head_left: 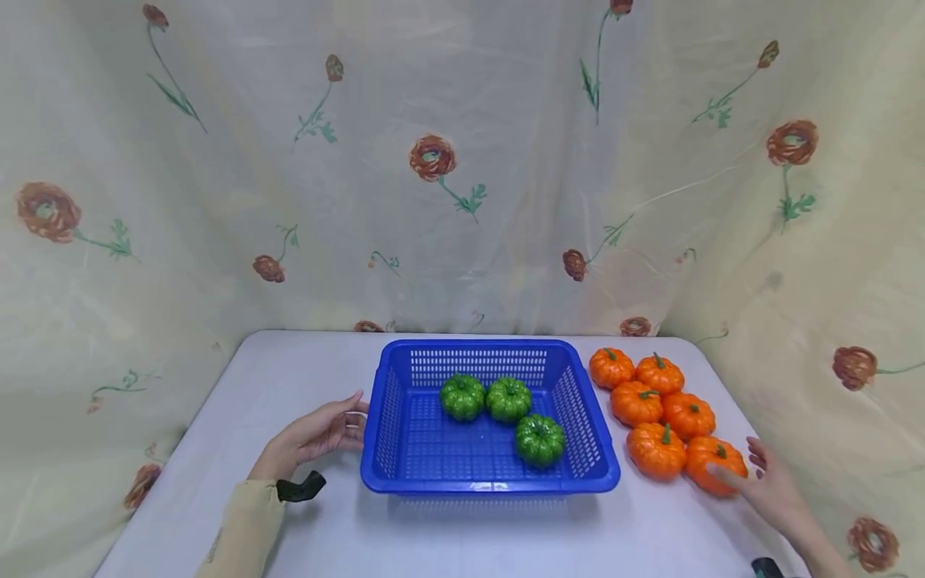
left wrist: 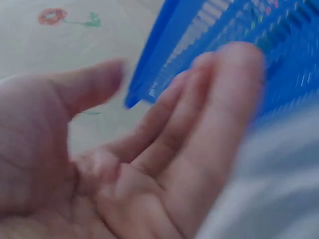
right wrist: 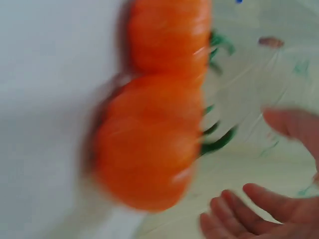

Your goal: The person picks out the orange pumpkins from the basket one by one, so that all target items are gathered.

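A blue plastic basket [head_left: 491, 486] with slotted walls stands mid-table and holds green pumpkins [head_left: 540, 441]. At its left side is my left hand [head_left: 328, 429], fingers extended beside the wall and thumb up near the rim; the left wrist view has the fingers [left wrist: 214, 114] overlapping the blue wall. To the right of the basket lie several orange pumpkins [head_left: 656, 451] with green stems. My right hand [head_left: 776, 486] hovers by the nearest orange pumpkin [right wrist: 149, 149], thumb and fingers spread apart with nothing between them.
The white table [head_left: 303, 361] has its far edge just behind the basket. Flowered cloth [head_left: 462, 209] hangs behind it and along both sides. Black straps [head_left: 301, 487] circle the wrists.
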`<state>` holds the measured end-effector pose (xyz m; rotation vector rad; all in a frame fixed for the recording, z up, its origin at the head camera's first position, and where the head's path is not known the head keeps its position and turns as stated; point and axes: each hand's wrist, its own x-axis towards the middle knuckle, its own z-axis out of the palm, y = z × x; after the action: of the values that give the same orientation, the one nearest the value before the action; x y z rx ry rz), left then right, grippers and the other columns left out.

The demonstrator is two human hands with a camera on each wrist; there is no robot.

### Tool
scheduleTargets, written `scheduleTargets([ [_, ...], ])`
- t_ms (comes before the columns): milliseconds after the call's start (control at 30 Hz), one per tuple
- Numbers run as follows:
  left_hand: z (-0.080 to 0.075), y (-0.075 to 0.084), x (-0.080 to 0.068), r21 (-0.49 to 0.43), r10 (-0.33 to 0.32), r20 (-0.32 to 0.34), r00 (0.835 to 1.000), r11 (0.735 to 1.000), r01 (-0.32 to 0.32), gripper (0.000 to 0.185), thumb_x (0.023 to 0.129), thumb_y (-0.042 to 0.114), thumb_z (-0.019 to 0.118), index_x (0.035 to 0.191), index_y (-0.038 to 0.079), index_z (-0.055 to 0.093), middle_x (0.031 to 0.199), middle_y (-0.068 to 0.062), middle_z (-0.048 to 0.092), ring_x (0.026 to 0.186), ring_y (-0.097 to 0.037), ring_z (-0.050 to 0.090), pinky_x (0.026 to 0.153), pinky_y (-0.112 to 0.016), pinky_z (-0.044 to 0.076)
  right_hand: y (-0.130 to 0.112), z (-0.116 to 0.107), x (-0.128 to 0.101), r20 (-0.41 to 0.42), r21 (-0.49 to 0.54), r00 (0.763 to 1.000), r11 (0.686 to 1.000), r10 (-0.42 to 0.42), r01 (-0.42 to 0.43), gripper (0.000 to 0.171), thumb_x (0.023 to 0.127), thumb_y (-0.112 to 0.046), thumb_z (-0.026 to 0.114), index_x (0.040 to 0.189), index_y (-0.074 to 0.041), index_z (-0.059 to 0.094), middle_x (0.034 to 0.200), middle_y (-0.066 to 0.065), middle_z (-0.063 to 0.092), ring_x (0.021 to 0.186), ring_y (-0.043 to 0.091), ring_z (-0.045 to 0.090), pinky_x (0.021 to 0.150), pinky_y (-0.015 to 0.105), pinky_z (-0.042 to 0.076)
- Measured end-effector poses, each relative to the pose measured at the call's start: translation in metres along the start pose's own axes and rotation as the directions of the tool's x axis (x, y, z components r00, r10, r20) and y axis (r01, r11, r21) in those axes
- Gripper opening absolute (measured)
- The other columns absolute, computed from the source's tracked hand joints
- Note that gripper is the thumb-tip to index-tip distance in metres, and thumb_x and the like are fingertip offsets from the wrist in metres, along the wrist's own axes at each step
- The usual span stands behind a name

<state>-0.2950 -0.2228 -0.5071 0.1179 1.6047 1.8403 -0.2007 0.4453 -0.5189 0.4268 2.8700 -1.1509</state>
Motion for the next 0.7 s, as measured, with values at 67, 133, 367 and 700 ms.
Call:
scheduleTargets([
  [67, -0.007, 0.0, -0.009, 0.129, -0.02, -0.023, 1.0, 0.991, 0.023, 0.055, 0.095, 0.041, 0.042, 0.118, -0.008, 0.047, 0.091, -0.012, 0.063, 0.082, -0.024, 0.064, 0.08, -0.043, 0.053, -0.02, -0.002, -0.005, -0.138, -0.012, 0.986, 0.996, -0.091, 0.091, 0.085, 0.085, -0.046, 0.056, 0.137, 0.011, 0.02, 0.131, 0.034, 0.032, 0.112, 0.045, 0.036, 0.092, 0.049, 0.042],
  [133, -0.014, 0.007, -0.019, 0.274, -0.031, -0.051, 0.998, 0.961, 0.044, 0.053, 0.094, 0.039, 0.044, 0.115, -0.009, 0.051, 0.085, -0.013, 0.066, 0.077, -0.026, 0.065, 0.075, -0.043, 0.054, -0.046, -0.006, -0.007, -0.217, -0.037, 0.958, 0.982, -0.19, 0.186, 0.07, 0.087, -0.042, 0.056, 0.131, 0.008, 0.037, 0.124, 0.03, 0.044, 0.103, 0.031, 0.048, 0.084, 0.03, 0.05],
  [367, -0.009, 0.068, -0.042, 0.636, 0.064, -0.225, 0.972, 0.766, 0.097, 0.043, 0.094, 0.035, 0.046, 0.107, -0.003, 0.062, 0.09, -0.018, 0.067, 0.081, -0.03, 0.066, 0.074, -0.043, 0.054, -0.141, -0.009, 0.007, -0.036, -0.133, 0.875, 0.87, -0.483, 0.475, 0.054, 0.086, -0.039, 0.059, 0.122, 0.0, 0.052, 0.12, 0.024, 0.052, 0.107, 0.033, 0.049, 0.087, 0.041, 0.048],
  [700, 0.064, 0.172, -0.024, 0.966, 0.382, -0.237, 0.893, 0.186, 0.177, 0.078, 0.083, 0.066, 0.04, 0.144, 0.019, 0.024, 0.149, -0.016, 0.018, 0.133, -0.046, 0.012, 0.1, -0.07, 0.005, -0.248, 0.006, 0.045, 0.224, -0.353, 0.815, 0.735, -0.534, 0.578, 0.077, 0.078, -0.063, 0.054, 0.139, -0.019, 0.038, 0.146, 0.029, 0.009, 0.127, 0.056, 0.011, 0.094, 0.073, 0.014],
])
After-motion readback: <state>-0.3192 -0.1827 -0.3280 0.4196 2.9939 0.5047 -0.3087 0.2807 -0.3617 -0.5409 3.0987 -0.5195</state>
